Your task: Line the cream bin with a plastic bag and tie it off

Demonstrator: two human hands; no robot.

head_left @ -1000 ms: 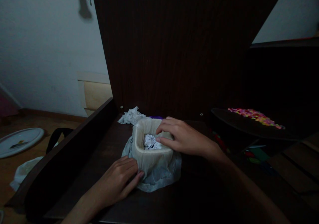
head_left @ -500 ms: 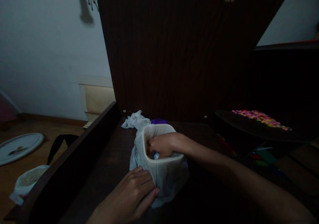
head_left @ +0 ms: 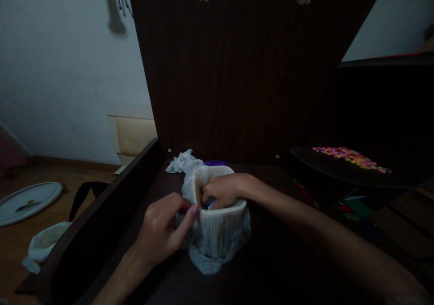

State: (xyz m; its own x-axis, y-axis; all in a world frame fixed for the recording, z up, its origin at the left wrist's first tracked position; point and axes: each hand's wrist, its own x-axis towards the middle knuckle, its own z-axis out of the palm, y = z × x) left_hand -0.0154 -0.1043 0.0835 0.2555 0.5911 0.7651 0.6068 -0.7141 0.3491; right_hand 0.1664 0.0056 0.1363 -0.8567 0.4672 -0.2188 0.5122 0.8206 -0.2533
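Observation:
A small pale bin [head_left: 222,223] stands upright on the dark wooden surface. A thin white plastic bag [head_left: 208,265] hangs loosely around its outside and bunches up behind its left side. At the bin's left rim, my left hand [head_left: 166,226] has curled fingers, with thumb and forefinger closed on the bag's edge. My right hand [head_left: 222,192] reaches over the right rim into the bin. Its fingers bend downward and their tips are hidden inside. Something small, bluish and white [head_left: 210,204] shows beneath that hand; I cannot make out what it is.
Behind the bin rises a dark wooden panel [head_left: 233,83], with a purple thing [head_left: 215,163] near its foot. A raised dark board [head_left: 111,210] borders the left. Colourful small pieces [head_left: 351,158] lie on a dark shelf at right. A white round lid [head_left: 30,202] is on the floor.
My left hand has moved up from the bin's lower front to its left rim. The bag has slipped lower on the front. My right hand stays inside the bin.

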